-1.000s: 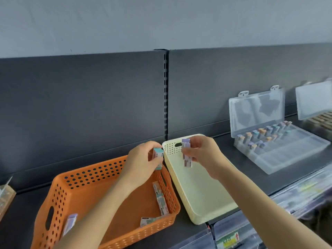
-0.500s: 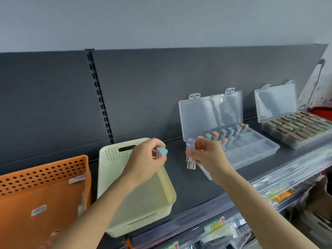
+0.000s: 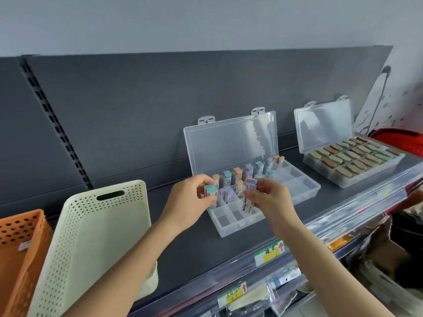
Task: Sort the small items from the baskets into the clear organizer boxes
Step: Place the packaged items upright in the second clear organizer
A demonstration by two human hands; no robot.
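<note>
A clear organizer box (image 3: 304, 191) lies open on the dark shelf, its lid leaning on the back panel. Several small colour-capped items stand in its rear compartments; the front ones look bare. My left hand (image 3: 190, 202) grips a teal-capped item (image 3: 210, 194) over the box's left end. My right hand (image 3: 270, 200) pinches purple-capped items (image 3: 249, 193) above the front-middle compartments. The cream basket (image 3: 96, 236) sits left of the box. At the far left is the orange basket (image 3: 20, 243), with one small item visible inside.
A second clear organizer box (image 3: 350, 161), full of greenish and brown items, stands open to the right. Behind it is a red container (image 3: 402, 140). The shelf's front edge carries price labels (image 3: 270, 251), with bagged goods below.
My view has swung right from the baskets to the organizer box. Both hands have carried their items from above the baskets to over the box's left and middle compartments.
</note>
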